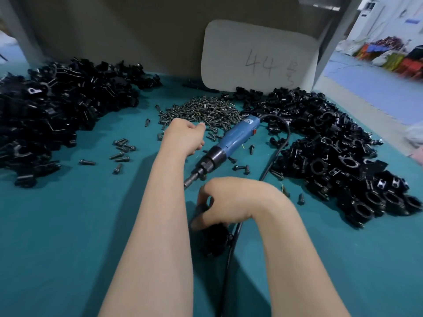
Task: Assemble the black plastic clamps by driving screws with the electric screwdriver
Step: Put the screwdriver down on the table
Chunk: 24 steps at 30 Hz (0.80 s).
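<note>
a black clamp (pixel 215 241) was gripped by the right hand (pixel 231 200) at the worktop (pixel 68 225) while the left hand (pixel 183 136) was curled at the screw pile (pixel 201 110), a pinched screw not discernible; screw-fetching was judged in hand, the electric screwdriver (pixel 229 143) lying between them being needed next

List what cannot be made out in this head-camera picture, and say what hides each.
Whether the left hand holds anything: head view, its curled fingers face away.
Top of the clamp: head view, covered by the right hand.
Bit tip of the electric screwdriver: head view, behind the left forearm.
</note>
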Each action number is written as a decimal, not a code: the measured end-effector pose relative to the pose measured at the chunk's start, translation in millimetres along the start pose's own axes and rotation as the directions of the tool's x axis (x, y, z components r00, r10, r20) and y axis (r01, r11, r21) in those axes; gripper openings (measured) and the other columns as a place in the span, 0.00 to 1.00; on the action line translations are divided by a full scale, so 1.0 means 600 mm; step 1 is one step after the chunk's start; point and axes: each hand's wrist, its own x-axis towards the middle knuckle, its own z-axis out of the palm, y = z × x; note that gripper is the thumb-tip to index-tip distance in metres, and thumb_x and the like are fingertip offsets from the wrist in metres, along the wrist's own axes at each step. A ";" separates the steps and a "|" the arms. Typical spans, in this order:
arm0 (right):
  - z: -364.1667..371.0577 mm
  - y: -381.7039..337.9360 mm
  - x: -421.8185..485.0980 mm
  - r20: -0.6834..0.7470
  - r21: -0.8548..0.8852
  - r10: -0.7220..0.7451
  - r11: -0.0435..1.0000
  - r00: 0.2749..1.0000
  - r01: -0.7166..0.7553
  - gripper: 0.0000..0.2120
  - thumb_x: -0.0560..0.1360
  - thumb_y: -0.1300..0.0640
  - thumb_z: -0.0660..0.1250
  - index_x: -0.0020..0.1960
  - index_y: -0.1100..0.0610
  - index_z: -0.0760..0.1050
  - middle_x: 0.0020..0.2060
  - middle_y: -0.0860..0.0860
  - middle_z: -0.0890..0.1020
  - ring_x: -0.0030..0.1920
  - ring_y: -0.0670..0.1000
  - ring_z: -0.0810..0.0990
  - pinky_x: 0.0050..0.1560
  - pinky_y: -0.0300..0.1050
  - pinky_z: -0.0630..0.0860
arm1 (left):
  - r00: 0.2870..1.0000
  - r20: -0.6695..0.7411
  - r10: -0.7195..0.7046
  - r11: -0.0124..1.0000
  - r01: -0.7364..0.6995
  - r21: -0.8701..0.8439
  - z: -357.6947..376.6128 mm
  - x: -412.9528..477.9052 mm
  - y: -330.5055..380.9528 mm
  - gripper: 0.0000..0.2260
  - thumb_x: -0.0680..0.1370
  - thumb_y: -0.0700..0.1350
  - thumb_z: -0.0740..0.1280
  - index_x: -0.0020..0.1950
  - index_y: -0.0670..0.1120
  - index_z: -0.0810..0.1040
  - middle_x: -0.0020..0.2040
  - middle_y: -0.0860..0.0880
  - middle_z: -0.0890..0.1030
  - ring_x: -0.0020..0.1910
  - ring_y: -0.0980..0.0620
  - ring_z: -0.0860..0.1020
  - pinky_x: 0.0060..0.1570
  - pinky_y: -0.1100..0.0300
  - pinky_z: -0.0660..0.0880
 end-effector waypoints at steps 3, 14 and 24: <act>-0.009 0.020 0.013 -0.160 0.137 0.038 0.990 0.986 -0.016 0.11 0.74 0.49 0.71 0.47 0.57 0.79 0.33 0.51 0.80 0.36 0.51 0.76 0.37 0.42 0.73 | 1.000 -0.019 0.018 1.000 -0.018 -0.015 -0.001 -0.003 0.005 0.14 0.81 0.50 0.61 0.38 0.46 0.77 0.31 0.51 0.79 0.30 0.55 0.75 0.34 0.63 0.73; -0.057 0.128 0.082 -0.633 0.757 0.562 0.594 0.532 0.272 0.10 0.73 0.53 0.72 0.43 0.56 0.73 0.32 0.51 0.80 0.35 0.50 0.80 0.52 0.57 0.79 | 0.994 0.097 0.051 0.999 -0.051 -0.005 0.012 -0.009 0.012 0.10 0.81 0.50 0.62 0.48 0.46 0.79 0.38 0.51 0.81 0.36 0.57 0.79 0.39 0.61 0.77; -0.065 0.201 -0.006 -0.741 0.660 0.639 0.749 0.209 0.049 0.23 0.75 0.40 0.65 0.56 0.59 0.79 0.47 0.54 0.81 0.49 0.54 0.77 0.44 0.41 0.65 | 0.823 0.512 0.246 0.965 -0.255 -0.055 0.125 -0.077 0.114 0.10 0.79 0.45 0.66 0.46 0.38 0.79 0.40 0.44 0.83 0.38 0.53 0.84 0.45 0.59 0.82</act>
